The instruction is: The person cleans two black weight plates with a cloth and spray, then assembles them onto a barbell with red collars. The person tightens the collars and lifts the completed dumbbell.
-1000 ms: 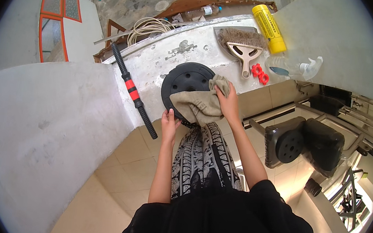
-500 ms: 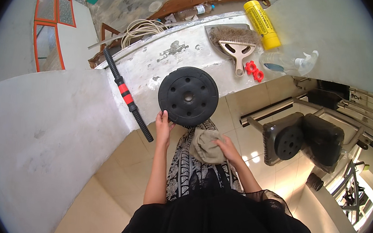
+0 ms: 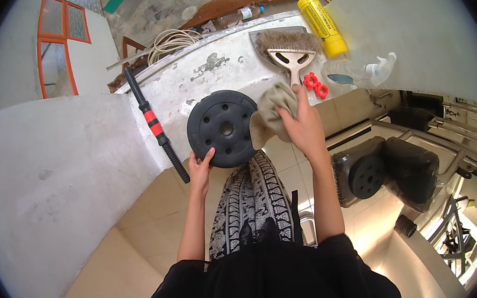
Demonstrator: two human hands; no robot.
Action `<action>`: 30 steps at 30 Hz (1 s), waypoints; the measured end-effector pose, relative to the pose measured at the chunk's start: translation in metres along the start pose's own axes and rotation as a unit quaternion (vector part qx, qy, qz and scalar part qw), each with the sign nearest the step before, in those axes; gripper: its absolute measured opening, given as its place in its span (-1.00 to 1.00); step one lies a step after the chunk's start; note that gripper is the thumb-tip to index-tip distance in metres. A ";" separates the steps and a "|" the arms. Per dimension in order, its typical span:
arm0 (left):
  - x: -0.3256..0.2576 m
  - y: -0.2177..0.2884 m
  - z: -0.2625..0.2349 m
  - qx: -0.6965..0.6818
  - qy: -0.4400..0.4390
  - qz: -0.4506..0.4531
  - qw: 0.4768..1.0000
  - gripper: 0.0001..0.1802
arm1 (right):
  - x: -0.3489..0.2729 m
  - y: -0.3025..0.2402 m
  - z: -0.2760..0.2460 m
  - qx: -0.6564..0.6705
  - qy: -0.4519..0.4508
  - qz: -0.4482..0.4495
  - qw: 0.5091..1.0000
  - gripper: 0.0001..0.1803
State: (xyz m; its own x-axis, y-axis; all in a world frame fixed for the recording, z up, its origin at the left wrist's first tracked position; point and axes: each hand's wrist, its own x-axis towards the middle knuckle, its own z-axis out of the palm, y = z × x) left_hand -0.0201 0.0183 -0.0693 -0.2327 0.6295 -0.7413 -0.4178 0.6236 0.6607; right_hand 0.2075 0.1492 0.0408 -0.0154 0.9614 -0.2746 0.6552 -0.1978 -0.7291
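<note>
A round black weight plate [image 3: 233, 148] with a centre hole and a ring of smaller holes is held up at the ledge's near edge. My left hand [image 3: 201, 165] grips its lower left rim, thumb on the face and fingers behind. In my right hand [image 3: 304, 126] is a bunched beige cloth [image 3: 276, 104], which hangs over the plate's right edge. To the left lies a black threaded dumbbell bar [image 3: 157, 129] with a red-banded middle. Two red star-shaped collars [image 3: 316, 86] rest beyond my right hand.
On the white ledge [image 3: 199, 82] are a dustpan brush [image 3: 288, 47], a yellow cylinder [image 3: 322, 26] and a clear spray bottle [image 3: 361, 70]. Coiled cable [image 3: 171, 45] lies behind. At right stands a padded bench [image 3: 408, 171] with another black plate [image 3: 366, 177] on it.
My right hand has lifted the cloth up and away from my lap to the plate's right edge. The plate, still in my left hand, appears slightly further left and tilted.
</note>
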 end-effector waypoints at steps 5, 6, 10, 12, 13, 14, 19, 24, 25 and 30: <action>-0.019 -0.005 -0.004 -0.014 -0.002 -0.009 1.000 -0.52 | 0.071 0.007 0.050 -0.053 0.008 -0.067 0.996 -0.50; -0.021 -0.009 -0.005 -0.021 -0.002 -0.012 1.000 -0.53 | 0.082 0.009 0.061 -0.049 -0.007 -0.068 0.997 -0.49; -0.031 -0.016 -0.007 -0.004 0.023 0.053 0.998 -0.54 | 0.085 0.009 0.075 -0.167 0.007 -0.114 0.979 -0.43; -0.035 -0.012 -0.004 -0.013 0.036 0.096 0.995 -0.56 | 0.059 0.016 0.082 -0.259 0.176 -0.231 0.921 -0.42; -0.036 -0.011 -0.008 -0.017 0.050 0.093 0.994 -0.56 | 0.041 0.013 0.082 -0.170 0.130 -0.211 0.954 -0.45; -0.037 -0.010 -0.013 -0.023 0.061 0.090 0.994 -0.57 | 0.019 0.016 0.081 -0.129 0.097 -0.193 0.968 -0.44; -0.061 0.011 -0.012 0.015 0.097 0.093 0.991 -0.52 | -0.098 0.065 0.114 0.062 0.072 -0.037 0.995 -0.36; -0.104 0.016 -0.023 0.129 0.120 0.088 0.980 -0.42 | -0.153 0.077 0.154 0.549 -0.199 0.253 0.772 -0.36; -0.112 0.015 -0.026 0.162 0.119 0.086 0.976 -0.40 | -0.160 0.078 0.158 0.610 -0.209 0.295 0.705 -0.36; -0.145 -0.011 -0.036 0.280 0.083 0.011 0.956 -0.41 | -0.221 0.103 0.150 0.600 -0.227 0.437 0.631 -0.23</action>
State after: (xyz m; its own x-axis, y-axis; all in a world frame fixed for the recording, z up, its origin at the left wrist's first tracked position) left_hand -0.0135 -0.0967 0.0264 -0.3913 0.5923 -0.7044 0.1135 0.7906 0.6017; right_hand 0.1650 -0.1122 -0.0672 -0.4371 0.2858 -0.8528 -0.4751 -0.8785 -0.0510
